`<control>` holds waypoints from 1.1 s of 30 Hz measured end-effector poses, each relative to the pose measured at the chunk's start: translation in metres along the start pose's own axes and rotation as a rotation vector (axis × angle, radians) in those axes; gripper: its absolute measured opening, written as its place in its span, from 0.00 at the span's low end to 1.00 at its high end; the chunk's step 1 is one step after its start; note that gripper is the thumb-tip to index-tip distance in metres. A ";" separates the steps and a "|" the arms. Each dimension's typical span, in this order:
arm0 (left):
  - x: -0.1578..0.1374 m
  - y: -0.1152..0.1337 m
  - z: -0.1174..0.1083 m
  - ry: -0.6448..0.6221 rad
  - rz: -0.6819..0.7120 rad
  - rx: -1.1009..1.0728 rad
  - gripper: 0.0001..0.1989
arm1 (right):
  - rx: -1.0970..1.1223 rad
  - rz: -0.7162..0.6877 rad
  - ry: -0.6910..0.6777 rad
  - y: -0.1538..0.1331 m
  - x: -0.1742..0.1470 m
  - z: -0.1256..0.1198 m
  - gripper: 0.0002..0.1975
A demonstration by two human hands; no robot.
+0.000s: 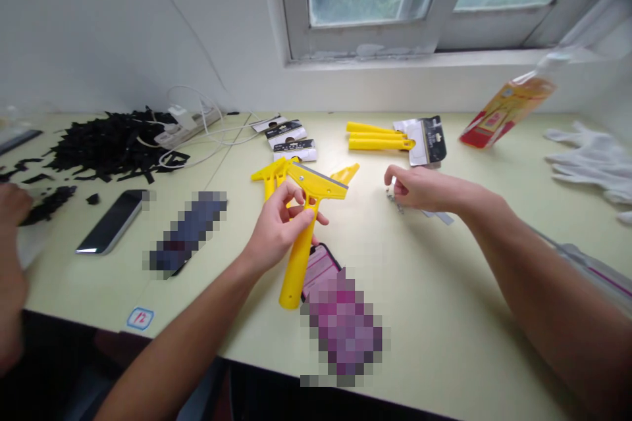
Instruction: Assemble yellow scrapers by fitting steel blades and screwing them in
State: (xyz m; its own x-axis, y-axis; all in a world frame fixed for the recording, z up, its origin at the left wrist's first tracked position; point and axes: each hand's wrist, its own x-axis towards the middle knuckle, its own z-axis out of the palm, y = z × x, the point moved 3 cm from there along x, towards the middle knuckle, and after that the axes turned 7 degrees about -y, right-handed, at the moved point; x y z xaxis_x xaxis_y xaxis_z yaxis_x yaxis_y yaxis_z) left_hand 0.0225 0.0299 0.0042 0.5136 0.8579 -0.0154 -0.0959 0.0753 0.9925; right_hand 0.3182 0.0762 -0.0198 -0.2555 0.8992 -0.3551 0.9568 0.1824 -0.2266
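My left hand (281, 223) is wrapped round a yellow scraper (297, 256), just below its wide head, which carries a metal blade strip (316, 175). The scraper stands tilted above the table, handle downward. To the right, my right hand (419, 187) is low over the table with its fingers curled together. Small metal pieces (399, 206), probably screws, lie by its fingertips, and flat grey strips (438, 216) show partly under the wrist. Whatever the right fingers pinch is hidden. Behind the left hand lie more yellow scraper parts (269, 174).
Yellow handles (378, 139) and black-and-white header cards (424, 138) lie toward the wall. A drink bottle (508, 105) leans at back right by white gloves (592, 154). Phones (111, 223) lie left and front. Black scraps (99, 145) surround a power strip (190, 125). Another person's hand (12, 204) is far left.
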 end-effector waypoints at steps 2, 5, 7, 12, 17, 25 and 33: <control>-0.001 0.000 0.003 -0.017 -0.002 0.016 0.14 | 0.072 -0.039 0.033 -0.011 -0.007 -0.006 0.14; -0.004 0.000 0.008 -0.054 -0.015 0.065 0.13 | 0.238 -0.343 0.155 -0.051 -0.025 -0.021 0.08; -0.006 0.000 0.011 -0.078 -0.022 0.105 0.12 | 0.285 -0.515 0.283 -0.080 -0.037 -0.028 0.08; -0.009 0.000 0.016 -0.123 -0.013 0.155 0.12 | 0.159 -0.591 0.499 -0.118 -0.047 -0.025 0.07; -0.009 -0.002 0.016 -0.113 -0.001 0.163 0.12 | 0.136 -0.582 0.542 -0.125 -0.040 -0.010 0.07; -0.004 -0.001 0.012 -0.022 0.016 -0.001 0.17 | 0.299 -0.567 0.703 -0.130 -0.038 -0.005 0.08; -0.002 -0.002 0.011 -0.009 0.055 -0.053 0.17 | 0.412 -0.522 0.703 -0.127 -0.039 -0.006 0.07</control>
State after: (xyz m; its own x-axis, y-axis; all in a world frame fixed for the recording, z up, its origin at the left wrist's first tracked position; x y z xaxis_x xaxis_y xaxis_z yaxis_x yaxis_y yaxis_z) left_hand 0.0314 0.0225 0.0036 0.5136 0.8570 0.0405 -0.1695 0.0550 0.9840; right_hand 0.2075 0.0202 0.0281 -0.3654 0.8011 0.4740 0.5883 0.5934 -0.5494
